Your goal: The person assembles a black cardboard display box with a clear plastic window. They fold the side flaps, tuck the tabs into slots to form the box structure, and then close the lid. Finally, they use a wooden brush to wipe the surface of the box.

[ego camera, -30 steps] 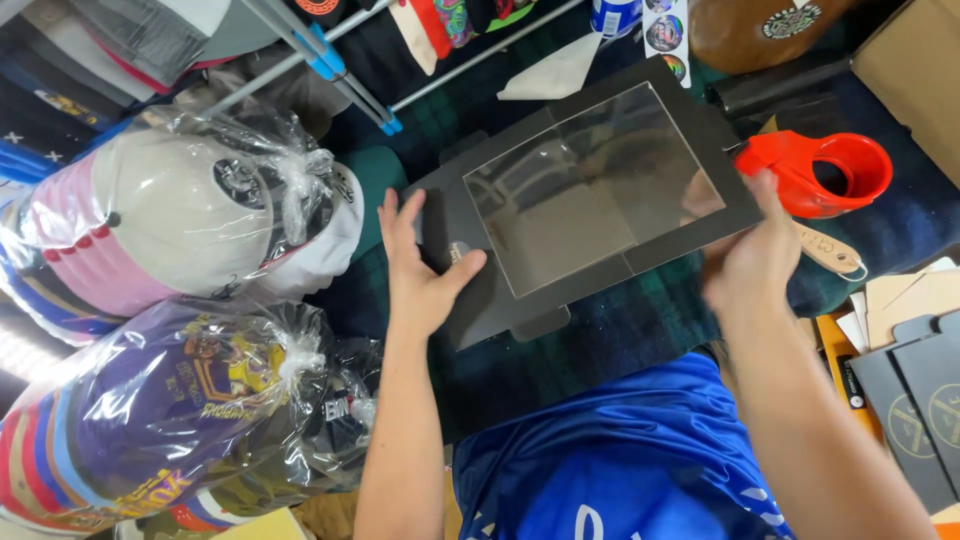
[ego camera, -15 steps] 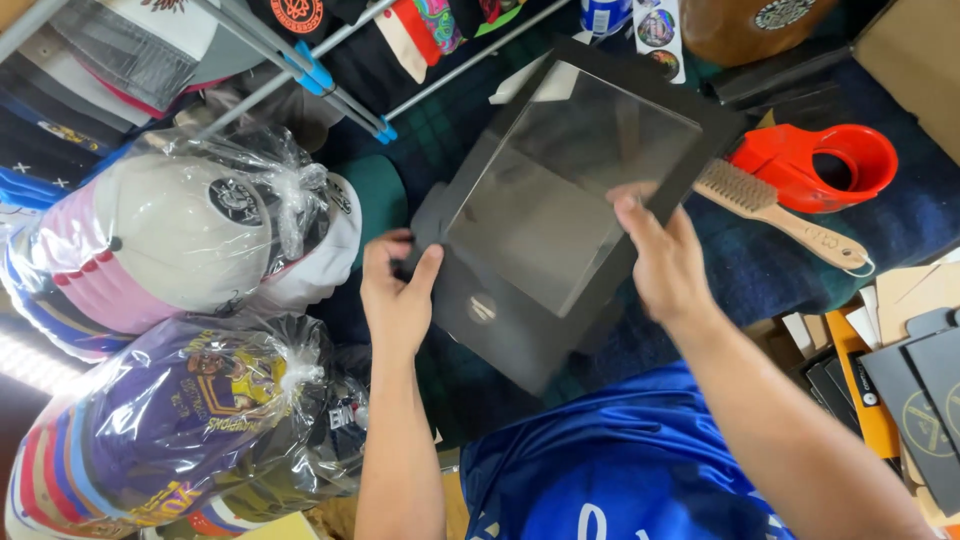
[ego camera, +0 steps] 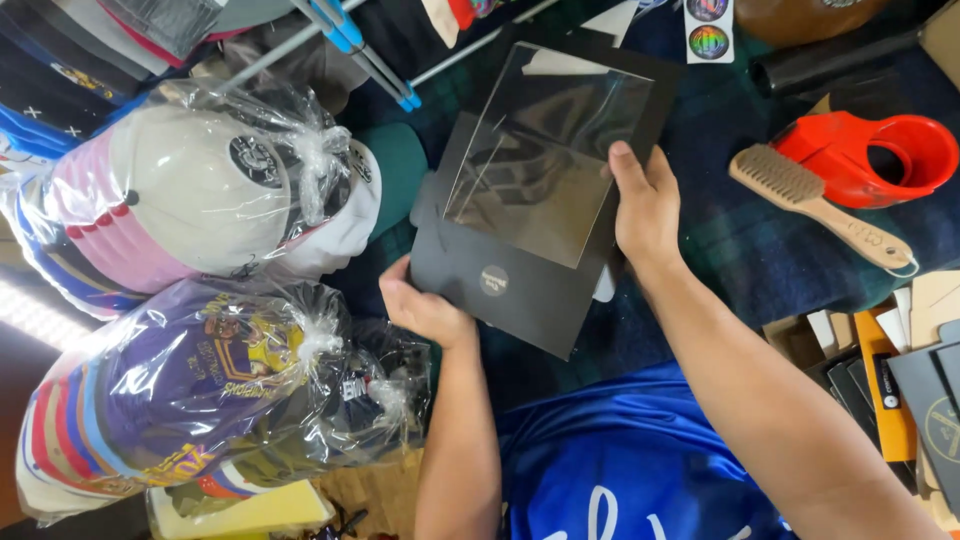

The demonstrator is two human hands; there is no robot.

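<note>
I hold a flat black cardboard box [ego camera: 500, 290] with a large clear plastic window [ego camera: 545, 150] in front of me, tilted up over the dark plaid cloth. My left hand [ego camera: 425, 312] grips its lower left corner from underneath. Along the right edge, my right hand [ego camera: 645, 205] clasps the box, thumb on the window side. A small round label sits on the black border near the bottom.
Clear bags stuffed with caps [ego camera: 210, 200] pile up at the left. A red tape dispenser [ego camera: 880, 155] and a wooden brush [ego camera: 815, 205] lie at the right. Flat black and orange boxes [ego camera: 900, 385] stack at the lower right. A blue garment [ego camera: 620, 460] covers my lap.
The box has turned from lying wide to standing taller and closer to me. My left hand slid down to the bottom corner; my right hand shifted to the right edge.
</note>
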